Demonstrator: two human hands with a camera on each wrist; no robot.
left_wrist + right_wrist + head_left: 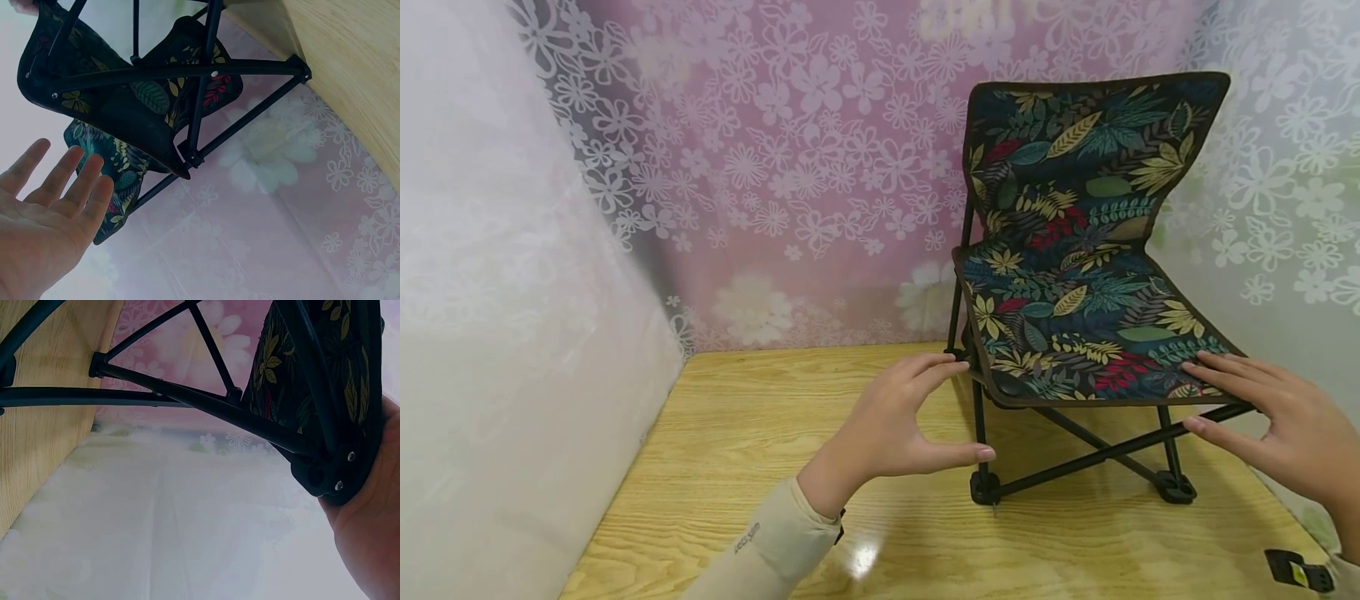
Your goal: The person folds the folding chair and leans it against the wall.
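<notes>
So a puffy beige sleeve [767, 542] is sitting closest to the camera, leading up to a bare left hand [883, 425]. That hand is spreading wide, thumb well apart from the fingers, holding nothing and hovering by the near left corner of the seat; can't tell if a fingertip is actually touching. The bare right hand [1285, 417] is resting its fairly straight fingers on the seat's near right corner, thumb stretching out below the edge, not wrapping around anything. The folding chair with dark, leaf-print fabric and black tube frame [1075, 308] is standing upright and unfolded on the right side of a yellowish wood-grain surface [737, 467], its crossed legs facing near. A pink sheet with white flowers [805, 167] is hanging on the far side, and a plain whitish sheet [497, 292] is covering the left.
</notes>
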